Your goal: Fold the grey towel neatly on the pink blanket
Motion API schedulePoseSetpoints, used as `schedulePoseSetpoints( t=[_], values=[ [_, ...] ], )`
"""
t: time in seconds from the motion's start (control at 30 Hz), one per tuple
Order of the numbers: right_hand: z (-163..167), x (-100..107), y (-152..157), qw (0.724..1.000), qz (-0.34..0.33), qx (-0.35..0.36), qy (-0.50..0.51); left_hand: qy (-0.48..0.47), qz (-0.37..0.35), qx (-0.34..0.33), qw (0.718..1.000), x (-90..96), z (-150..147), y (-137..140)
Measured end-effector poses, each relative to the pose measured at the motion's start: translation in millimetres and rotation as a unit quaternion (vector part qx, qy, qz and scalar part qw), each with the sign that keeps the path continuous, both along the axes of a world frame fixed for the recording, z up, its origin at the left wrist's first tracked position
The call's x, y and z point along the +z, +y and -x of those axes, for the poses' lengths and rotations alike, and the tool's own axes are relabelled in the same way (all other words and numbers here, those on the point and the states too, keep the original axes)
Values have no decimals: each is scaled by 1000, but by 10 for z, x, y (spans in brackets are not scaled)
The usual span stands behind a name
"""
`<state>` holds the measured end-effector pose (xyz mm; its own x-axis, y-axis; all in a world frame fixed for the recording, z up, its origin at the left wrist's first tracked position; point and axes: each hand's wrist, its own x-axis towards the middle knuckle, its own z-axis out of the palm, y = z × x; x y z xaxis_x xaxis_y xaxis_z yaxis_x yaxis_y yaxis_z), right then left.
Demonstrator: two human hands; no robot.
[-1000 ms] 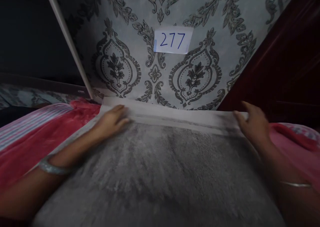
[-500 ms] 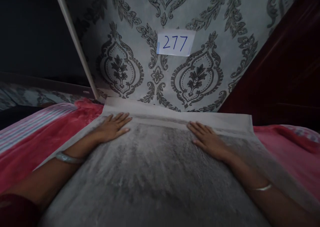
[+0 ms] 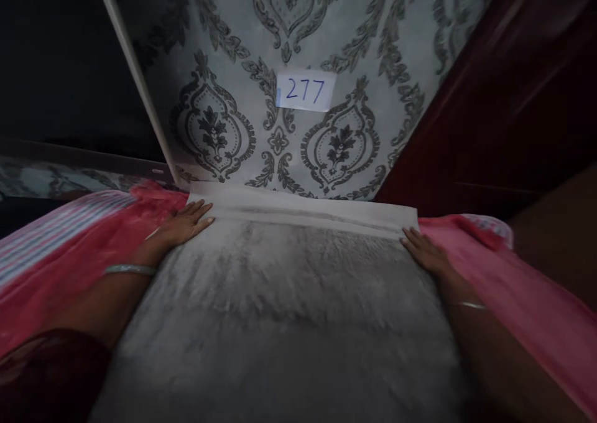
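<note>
A grey plush cloth (image 3: 298,298), perhaps a towel or small blanket, lies spread out in front of me with a smooth pale band (image 3: 303,210) along its far edge. My left hand (image 3: 186,223) rests flat on its far left corner, fingers stretched out. At the far right corner, my right hand (image 3: 425,250) lies palm down with its fingers extended, touching the cloth near the band. Neither hand grips anything. The cloth's near edge runs out of view at the bottom.
Pink-red bedding (image 3: 494,286) shows under the cloth on both sides, with a striped cover (image 3: 69,230) at the left. Behind stands a patterned wall (image 3: 280,43) bearing a paper marked 277 (image 3: 305,91). A dark red panel (image 3: 476,118) slants at the right.
My hands have moved apart toward the cloth's two far corners, the left going left and the right going right. The view has shifted slightly.
</note>
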<state>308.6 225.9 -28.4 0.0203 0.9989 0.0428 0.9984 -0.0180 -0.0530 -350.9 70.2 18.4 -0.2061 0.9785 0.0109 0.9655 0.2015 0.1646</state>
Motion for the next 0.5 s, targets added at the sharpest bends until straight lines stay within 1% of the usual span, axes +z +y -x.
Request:
schedulePoseSetpoints(
  t=[0.03,0.1,0.13,0.17,0.2,0.23,0.27,0.3,0.33,0.37,0.4,0.43,0.47,0.5],
  values=[
    [121,116,-93,999,22,-20,16,7,6,7,1000,68,-41,3],
    [410,317,-372,998,29,-31,45,30,23,38,999,232,-217,-19],
    [580,386,-571,998,10,-6,59,44,31,48,997,307,-369,-61],
    [768,426,-813,997,-21,36,70,57,32,41,997,363,-567,-135],
    [974,436,-1095,991,-46,99,77,67,31,17,997,387,-807,-247],
    [1192,422,-1406,981,-56,167,84,73,11,-38,997,374,-1077,-397],
    [1413,389,-1730,966,-49,236,89,73,-14,-124,990,324,-1360,-580],
    [1622,346,-2046,949,-38,298,93,66,-33,-211,975,242,-1639,-784],
    [1805,301,-2331,932,-17,350,94,57,-32,-289,955,141,-1895,-993],
    [1945,262,-2566,920,-6,380,97,48,-37,-341,938,35,-2112,-1191],
    [2031,235,-2738,914,-7,393,99,45,-51,-358,931,-61,-2279,-1363],
    [2053,222,-2842,914,-6,395,95,50,-61,-356,931,-134,-2389,-1499],
    [2008,222,-2884,920,-8,382,89,56,-62,-350,933,-178,-2440,-1599],
    [1898,234,-2877,931,-11,357,78,65,-58,-332,939,-189,-2430,-1667]
  ],
)
